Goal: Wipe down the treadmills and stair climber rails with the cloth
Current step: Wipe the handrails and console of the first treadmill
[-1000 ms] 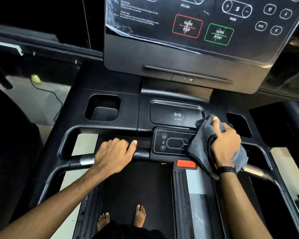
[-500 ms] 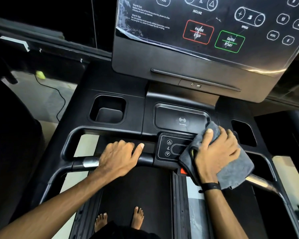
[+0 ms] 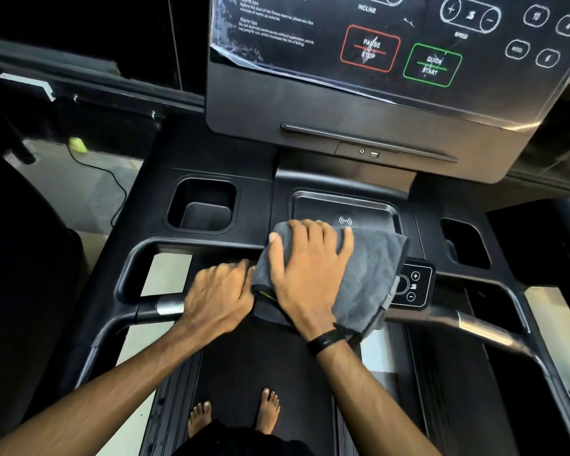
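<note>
- Head view, far left: floor beside the treadmill (image 3: 441,324) carried a cable and a small yellow-green object (image 3: 77,144).
- Left cup holder (image 3: 202,205) sat empty of anything visible.
- Left hand (image 3: 218,296) curled round the front handlebar (image 3: 165,306), grasping it beside the silver sensor patch.
- Centre: right hand (image 3: 310,274) lay flat, fingers spread, pressing the grey cloth (image 3: 369,274) onto the middle control panel; nothing clenched.
- Cloth covered most of that panel and the near edge of the charging tray (image 3: 343,205); speed buttons (image 3: 413,286) showed at its right.
- Risk, my judgement: pressure through the cloth could trip a hidden button and start the belt under bare feet (image 3: 270,409).
</note>
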